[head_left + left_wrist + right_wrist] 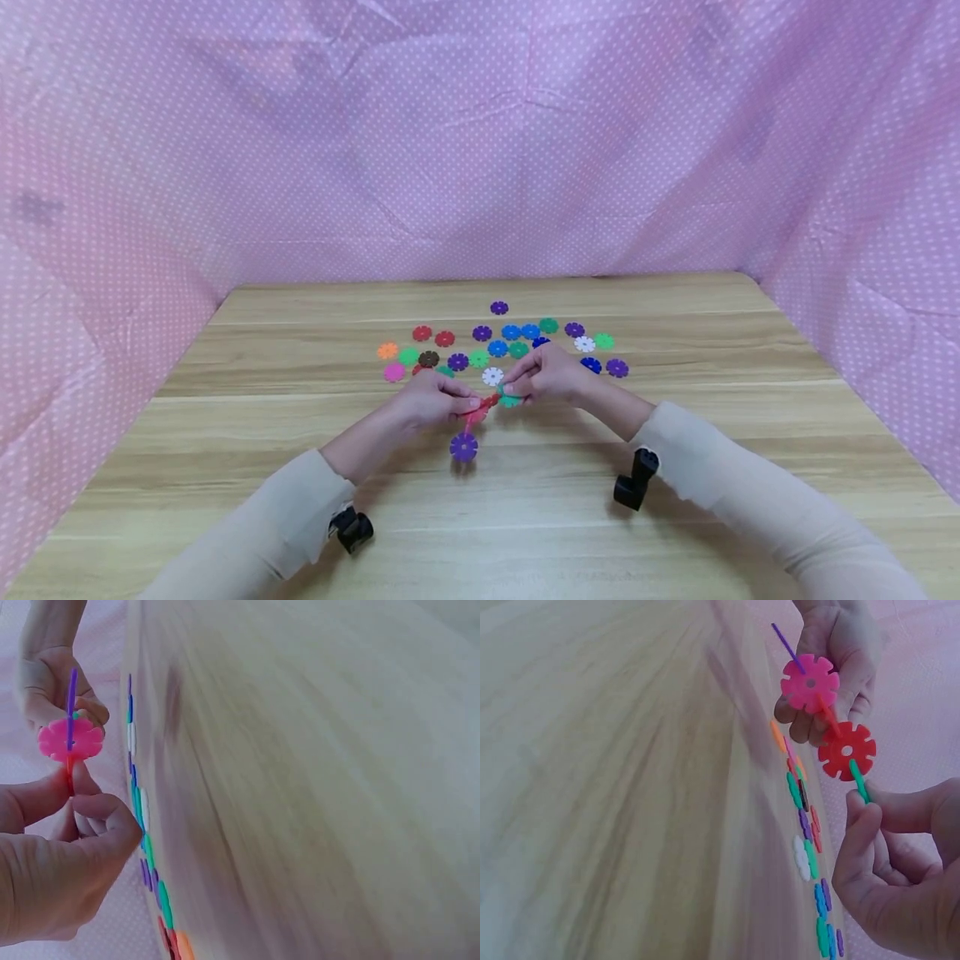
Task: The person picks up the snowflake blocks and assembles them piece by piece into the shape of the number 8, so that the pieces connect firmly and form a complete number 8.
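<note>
Between the two hands hangs a chain of slotted plastic flower discs joined at their edges. At its lower end in the head view is a purple disc (463, 447), followed by a pink disc (810, 684), red discs and a green disc (860, 782). My left hand (438, 398) pinches a red disc (71, 777) of the chain between thumb and fingers, right beside the pink one. With thumb and forefinger, my right hand (551, 375) grips the green disc, whose edge sits at another red disc (847, 751). The chain is held over the table.
Loose discs in many colours lie spread behind the hands on the wooden table (225, 400), among them a white disc (492, 377), an orange disc (387, 351) and a brown disc (428, 358). Pink dotted cloth (480, 167) surrounds the table at the back and sides.
</note>
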`<act>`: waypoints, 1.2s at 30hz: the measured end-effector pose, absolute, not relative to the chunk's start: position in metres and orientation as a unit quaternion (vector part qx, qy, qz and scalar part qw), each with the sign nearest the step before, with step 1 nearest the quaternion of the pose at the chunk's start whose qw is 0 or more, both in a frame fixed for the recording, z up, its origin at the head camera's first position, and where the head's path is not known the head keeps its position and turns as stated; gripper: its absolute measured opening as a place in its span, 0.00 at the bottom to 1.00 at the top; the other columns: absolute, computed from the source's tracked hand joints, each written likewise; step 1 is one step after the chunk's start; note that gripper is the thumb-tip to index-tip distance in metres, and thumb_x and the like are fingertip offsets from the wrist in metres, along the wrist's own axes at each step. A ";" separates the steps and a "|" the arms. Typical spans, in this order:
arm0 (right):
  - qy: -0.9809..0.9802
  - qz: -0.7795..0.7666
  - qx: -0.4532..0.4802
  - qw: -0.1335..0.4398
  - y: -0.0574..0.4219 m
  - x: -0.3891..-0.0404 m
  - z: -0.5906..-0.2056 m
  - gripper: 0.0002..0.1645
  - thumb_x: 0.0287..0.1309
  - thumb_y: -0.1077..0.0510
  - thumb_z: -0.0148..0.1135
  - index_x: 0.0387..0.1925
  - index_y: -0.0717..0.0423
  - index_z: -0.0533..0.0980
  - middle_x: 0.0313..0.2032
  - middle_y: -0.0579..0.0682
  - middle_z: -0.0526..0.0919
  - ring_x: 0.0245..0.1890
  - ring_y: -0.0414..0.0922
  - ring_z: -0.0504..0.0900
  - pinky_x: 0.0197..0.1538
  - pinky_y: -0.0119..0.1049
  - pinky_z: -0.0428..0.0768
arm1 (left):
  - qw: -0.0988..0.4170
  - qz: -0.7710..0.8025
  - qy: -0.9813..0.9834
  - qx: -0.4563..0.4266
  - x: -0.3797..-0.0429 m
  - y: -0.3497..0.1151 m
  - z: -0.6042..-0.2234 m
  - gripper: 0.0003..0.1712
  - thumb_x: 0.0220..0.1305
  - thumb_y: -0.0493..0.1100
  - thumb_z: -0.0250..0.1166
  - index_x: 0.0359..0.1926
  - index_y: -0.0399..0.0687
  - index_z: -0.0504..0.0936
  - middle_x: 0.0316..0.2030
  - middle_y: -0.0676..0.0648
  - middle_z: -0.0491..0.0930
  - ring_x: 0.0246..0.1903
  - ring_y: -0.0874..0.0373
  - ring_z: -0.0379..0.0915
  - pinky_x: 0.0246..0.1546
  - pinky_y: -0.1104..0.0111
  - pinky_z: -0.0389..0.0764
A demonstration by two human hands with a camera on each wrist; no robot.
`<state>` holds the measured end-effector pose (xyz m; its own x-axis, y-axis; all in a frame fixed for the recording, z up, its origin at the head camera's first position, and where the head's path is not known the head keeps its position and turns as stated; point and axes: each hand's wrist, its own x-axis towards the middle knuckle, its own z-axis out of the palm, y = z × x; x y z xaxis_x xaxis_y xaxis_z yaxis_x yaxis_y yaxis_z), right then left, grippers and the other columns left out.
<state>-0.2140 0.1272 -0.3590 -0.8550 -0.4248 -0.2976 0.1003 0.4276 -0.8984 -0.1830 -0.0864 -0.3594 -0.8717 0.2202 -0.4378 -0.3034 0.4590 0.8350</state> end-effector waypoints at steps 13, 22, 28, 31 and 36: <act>0.777 -0.585 -0.032 0.231 0.124 -0.210 -0.362 0.17 0.58 0.60 0.66 0.48 0.63 0.81 0.45 0.55 0.86 0.32 0.39 0.84 0.43 0.34 0.86 | 0.229 0.585 0.774 -0.077 -0.185 -0.090 -0.356 0.11 0.63 0.35 0.63 0.46 0.36 0.84 0.35 0.43 0.85 0.28 0.60 0.80 0.40 0.68 0.86; 0.747 -0.621 -0.023 0.236 0.129 -0.211 -0.356 0.21 0.61 0.63 0.62 0.54 0.67 0.76 0.50 0.57 0.84 0.34 0.38 0.84 0.47 0.33 0.85 | 0.215 0.617 0.754 -0.066 -0.181 -0.089 -0.361 0.12 0.61 0.37 0.66 0.45 0.38 0.85 0.37 0.43 0.88 0.34 0.57 0.86 0.46 0.64 0.85; 0.720 -0.650 -0.013 0.243 0.131 -0.212 -0.358 0.23 0.62 0.66 0.59 0.57 0.71 0.72 0.56 0.63 0.79 0.33 0.37 0.85 0.44 0.29 0.85 | 0.210 0.632 0.744 -0.062 -0.179 -0.085 -0.360 0.11 0.60 0.35 0.66 0.43 0.37 0.85 0.39 0.41 0.88 0.32 0.59 0.85 0.46 0.64 0.85; 0.697 -0.671 -0.006 0.251 0.132 -0.212 -0.360 0.24 0.62 0.67 0.58 0.59 0.74 0.69 0.51 0.62 0.83 0.33 0.37 0.85 0.44 0.29 0.85 | 0.207 0.637 0.740 -0.061 -0.177 -0.083 -0.359 0.10 0.60 0.35 0.65 0.43 0.37 0.85 0.41 0.40 0.87 0.32 0.59 0.86 0.46 0.63 0.85; 0.664 -0.696 0.014 0.272 0.133 -0.213 -0.362 0.25 0.62 0.69 0.57 0.60 0.74 0.67 0.33 0.46 0.87 0.34 0.39 0.86 0.45 0.31 0.86 | 0.209 0.656 0.721 -0.078 -0.173 -0.080 -0.361 0.11 0.59 0.33 0.65 0.44 0.36 0.85 0.42 0.39 0.87 0.33 0.57 0.86 0.45 0.64 0.85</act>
<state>-0.2127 0.1331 -0.3625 -0.8514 -0.3613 -0.3804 0.3973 0.0294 -0.9172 -0.1735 -0.0804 -0.3612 -0.9002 0.1629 -0.4040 -0.3870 0.1265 0.9134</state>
